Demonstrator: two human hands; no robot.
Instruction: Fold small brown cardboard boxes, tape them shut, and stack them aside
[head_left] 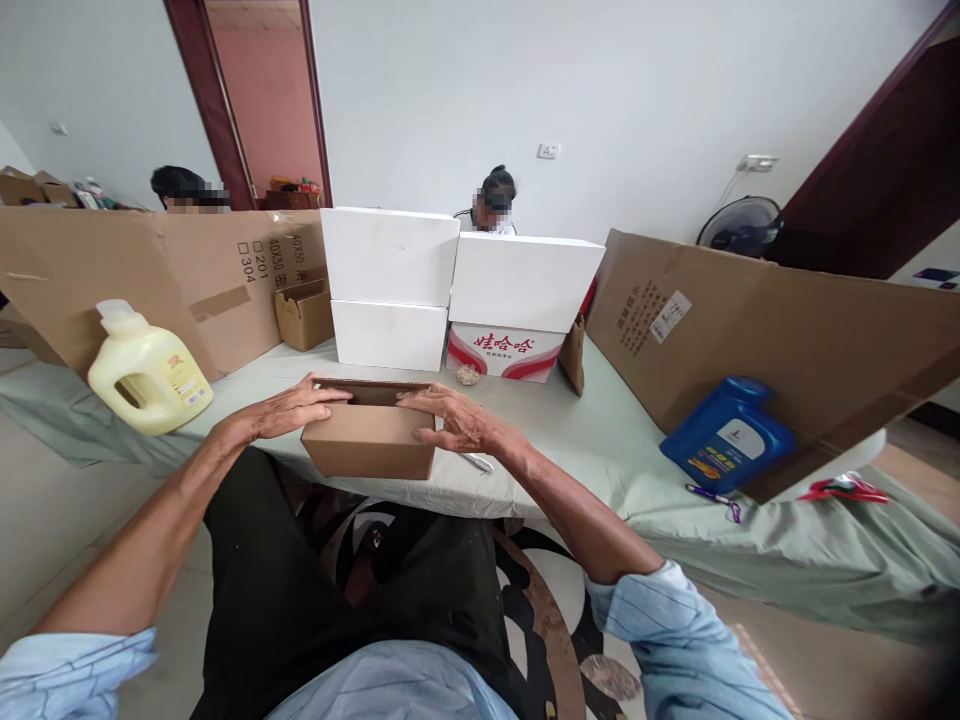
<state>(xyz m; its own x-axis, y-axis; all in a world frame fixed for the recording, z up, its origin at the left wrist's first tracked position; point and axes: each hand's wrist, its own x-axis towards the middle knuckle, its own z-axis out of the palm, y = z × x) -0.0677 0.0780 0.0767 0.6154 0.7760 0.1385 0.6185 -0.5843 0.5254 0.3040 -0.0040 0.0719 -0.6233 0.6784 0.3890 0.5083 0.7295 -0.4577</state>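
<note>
- Left: the pale yellow jug [150,380] stands well apart from your work; leave it there.
- Your left hand [291,412] lies over the carton's left end, fingers stretched across the rim; whether it grips the wall, you cannot tell from here.
- Between your hands, the brown carton [367,447] sits open-topped at the near edge of the desk [540,440]; steady it evenly, so it doesn't tip toward your lap.
- Your right hand [457,417] seems to pinch the front wall near the right corner, thumb outside; press lightly to avoid creasing it.
- Right: the blue bottle [727,435] leans clear of your forearm.
</note>
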